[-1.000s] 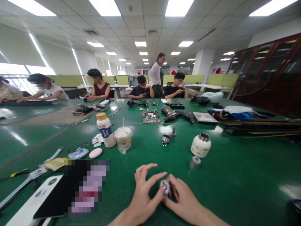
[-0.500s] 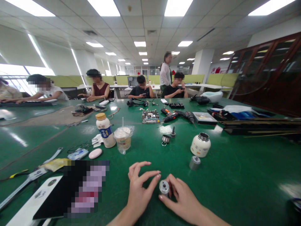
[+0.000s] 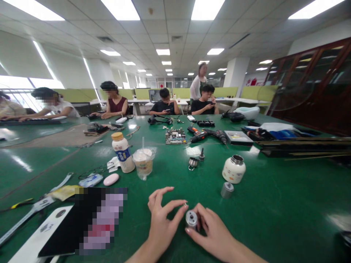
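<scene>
My right hand (image 3: 210,226) is wrapped round a small metal cylinder (image 3: 191,218), whose round top face shows a dark centre hole and smaller holes. Just left of it, my left hand (image 3: 164,215) pinches a tiny shiny piece (image 3: 185,204) between thumb and forefinger, too small to name. Its other fingers are raised and curved. A similar metal cylinder (image 3: 227,190) stands on the green table (image 3: 263,219) to the right, in front of a cream flask (image 3: 234,169) without a lid. Farther off lie a metal part with a ring (image 3: 193,163) and a small gear-like shaft part (image 3: 202,155).
To the left are a milk bottle (image 3: 123,153), an iced drink cup (image 3: 143,162), a pink oval case (image 3: 111,179) and a tablet (image 3: 68,223). Farther back lie a circuit board (image 3: 175,136) and cordless drills (image 3: 208,135). Several people sit across the table; one stands (image 3: 197,86).
My hands have barely moved; the tiny piece in my left fingertips shows more clearly. In the background the standing person has shifted to the right.
</scene>
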Action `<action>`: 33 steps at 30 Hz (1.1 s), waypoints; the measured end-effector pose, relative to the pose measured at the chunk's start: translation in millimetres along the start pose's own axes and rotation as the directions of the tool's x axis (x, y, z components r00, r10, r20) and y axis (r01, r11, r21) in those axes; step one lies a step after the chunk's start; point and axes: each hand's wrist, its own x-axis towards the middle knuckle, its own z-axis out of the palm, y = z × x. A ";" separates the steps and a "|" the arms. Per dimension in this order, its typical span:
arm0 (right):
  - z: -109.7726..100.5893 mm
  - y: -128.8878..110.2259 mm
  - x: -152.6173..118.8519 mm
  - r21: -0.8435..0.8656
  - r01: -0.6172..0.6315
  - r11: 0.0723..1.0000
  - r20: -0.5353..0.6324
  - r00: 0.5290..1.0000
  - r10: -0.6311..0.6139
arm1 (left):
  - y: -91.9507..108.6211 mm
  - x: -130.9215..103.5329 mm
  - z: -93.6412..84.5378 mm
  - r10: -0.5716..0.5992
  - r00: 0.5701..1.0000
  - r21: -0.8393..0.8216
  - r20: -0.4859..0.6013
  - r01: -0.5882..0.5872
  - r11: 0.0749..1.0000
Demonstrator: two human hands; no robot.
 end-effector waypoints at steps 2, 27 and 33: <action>0.4 0.4 0.0 0.004 0.009 1.000 -0.010 1.000 -0.009 | 3.7 -3.5 -1.1 0.048 0.998 -0.076 0.040 -0.044 0.996; 2.9 2.2 0.4 0.007 0.032 0.999 -0.043 0.999 -0.031 | 9.3 -2.2 -1.3 0.017 0.986 -0.134 0.169 0.006 0.991; 0.6 0.0 -1.4 0.016 0.000 1.000 -0.018 1.000 0.001 | -10.1 2.9 6.1 -0.128 0.992 0.180 0.008 0.125 0.976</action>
